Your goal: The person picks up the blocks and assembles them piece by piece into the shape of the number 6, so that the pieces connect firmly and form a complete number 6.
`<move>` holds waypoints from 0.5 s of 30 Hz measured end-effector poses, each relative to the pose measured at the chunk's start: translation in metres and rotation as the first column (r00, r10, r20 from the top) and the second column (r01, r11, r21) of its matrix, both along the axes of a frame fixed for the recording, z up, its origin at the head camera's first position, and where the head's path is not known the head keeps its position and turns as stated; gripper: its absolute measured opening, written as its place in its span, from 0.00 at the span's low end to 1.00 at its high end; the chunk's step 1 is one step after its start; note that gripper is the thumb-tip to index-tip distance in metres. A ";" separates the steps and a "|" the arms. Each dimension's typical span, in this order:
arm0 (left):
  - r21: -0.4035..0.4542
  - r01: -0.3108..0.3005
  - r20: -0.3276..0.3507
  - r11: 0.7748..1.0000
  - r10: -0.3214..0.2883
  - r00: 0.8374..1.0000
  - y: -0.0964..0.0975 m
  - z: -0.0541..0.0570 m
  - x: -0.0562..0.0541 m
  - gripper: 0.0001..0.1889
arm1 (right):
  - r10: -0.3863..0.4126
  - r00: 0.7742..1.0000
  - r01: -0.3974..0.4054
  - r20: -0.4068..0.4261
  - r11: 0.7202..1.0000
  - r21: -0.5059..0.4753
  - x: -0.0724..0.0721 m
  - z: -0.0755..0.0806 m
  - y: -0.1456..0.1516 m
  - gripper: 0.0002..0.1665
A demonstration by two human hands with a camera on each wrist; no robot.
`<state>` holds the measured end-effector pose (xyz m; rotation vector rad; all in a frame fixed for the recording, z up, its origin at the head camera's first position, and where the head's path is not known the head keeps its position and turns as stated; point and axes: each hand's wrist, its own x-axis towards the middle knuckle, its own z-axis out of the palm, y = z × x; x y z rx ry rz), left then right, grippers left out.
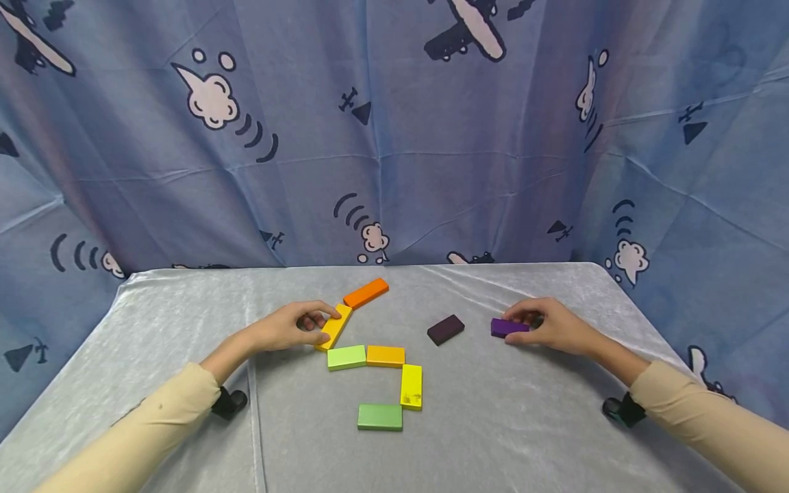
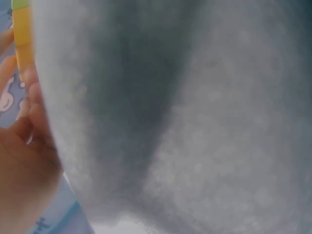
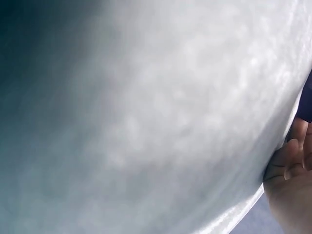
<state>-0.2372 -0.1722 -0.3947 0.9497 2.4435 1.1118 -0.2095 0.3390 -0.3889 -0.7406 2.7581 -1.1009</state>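
Note:
In the head view my left hand [image 1: 290, 327] pinches a yellow-orange block [image 1: 336, 324] between thumb and fingers. One end of that block meets an orange block [image 1: 366, 293], and its near end lies close to a light green block [image 1: 346, 358]. On the right, the thumb and fingers of my right hand [image 1: 557, 329] grip a purple block [image 1: 505, 327] low over the cloth. A dark maroon block [image 1: 445, 330] lies slantwise between the two hands. Both wrist views show mostly blurred cloth, with each hand cut off at the frame's edge.
An amber block [image 1: 385, 356] continues the row from the light green one, then a yellow block [image 1: 411, 387] turns toward me, with a green block [image 1: 379, 418] at its near end. Grey cloth covers the table [image 1: 518, 424]; a patterned blue curtain [image 1: 394, 137] hangs behind.

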 end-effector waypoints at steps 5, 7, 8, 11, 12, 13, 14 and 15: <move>0.013 0.006 -0.006 1.000 -0.006 1.000 0.000 0.000 0.000 0.20 | 0.003 1.000 -0.003 -0.009 1.000 -0.006 -0.002 -0.002 0.000 0.18; 0.007 0.001 -0.004 1.000 -0.001 1.000 0.000 0.000 0.000 0.20 | 0.000 1.000 0.000 -0.009 1.000 -0.008 -0.004 -0.003 0.001 0.19; 0.003 -0.001 -0.003 1.000 0.001 1.000 0.000 0.000 0.000 0.20 | -0.001 1.000 0.000 -0.008 1.000 -0.009 -0.004 -0.003 0.002 0.19; -0.012 -0.004 -0.004 1.000 0.004 1.000 0.000 0.001 -0.001 0.21 | -0.007 1.000 0.006 -0.020 1.000 -0.018 -0.005 -0.002 0.002 0.19; -0.011 -0.001 -0.004 1.000 0.001 1.000 0.000 0.001 -0.001 0.21 | -0.009 1.000 0.008 -0.024 1.000 -0.019 -0.004 -0.002 0.002 0.19; -0.010 0.001 -0.005 1.000 -0.001 1.000 0.000 0.001 -0.001 0.21 | -0.010 1.000 0.010 -0.027 1.000 -0.020 -0.004 -0.001 0.002 0.18; -0.008 0.004 -0.005 1.000 -0.004 1.000 0.000 0.001 -0.001 0.21 | -0.008 0.999 0.008 -0.036 1.000 -0.019 -0.004 0.000 0.002 0.18; -0.006 0.004 -0.005 1.000 -0.004 1.000 0.000 0.001 -0.001 0.21 | -0.008 0.999 0.007 -0.043 1.000 -0.019 -0.003 0.002 0.002 0.18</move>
